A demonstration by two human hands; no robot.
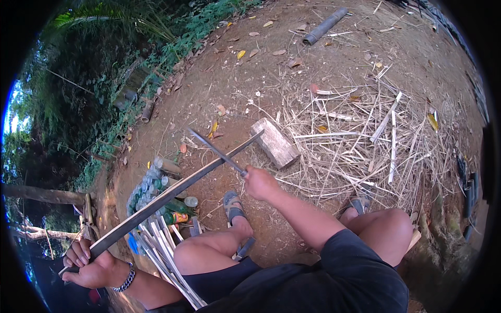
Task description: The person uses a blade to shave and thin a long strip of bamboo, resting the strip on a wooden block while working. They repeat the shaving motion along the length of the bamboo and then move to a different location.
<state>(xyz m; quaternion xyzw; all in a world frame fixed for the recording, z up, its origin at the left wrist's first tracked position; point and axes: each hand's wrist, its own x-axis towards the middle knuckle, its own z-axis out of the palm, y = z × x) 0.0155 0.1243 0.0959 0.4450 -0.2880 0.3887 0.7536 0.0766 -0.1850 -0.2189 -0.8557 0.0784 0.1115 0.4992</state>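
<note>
My left hand (96, 270), with a chain bracelet at the wrist, is closed round the near end of a long split bamboo strip (156, 205), dark on one side and pale along its edge. The strip slants up to the right, and its far tip overlaps a short wooden block (277, 145) lying on the ground. In my right hand (262, 183) is a long knife (213, 149), its handle hidden by the fist. The blade crosses over the strip near its far part; whether they touch I cannot tell.
Thin bamboo shavings (360, 141) litter the ground at right. Glass and plastic bottles (156, 182) are packed together below the strip. A bundle of pale strips (164, 255) leans by my left leg. A dark bamboo tube (325, 26) lies farther off; green plants (156, 31) border the left.
</note>
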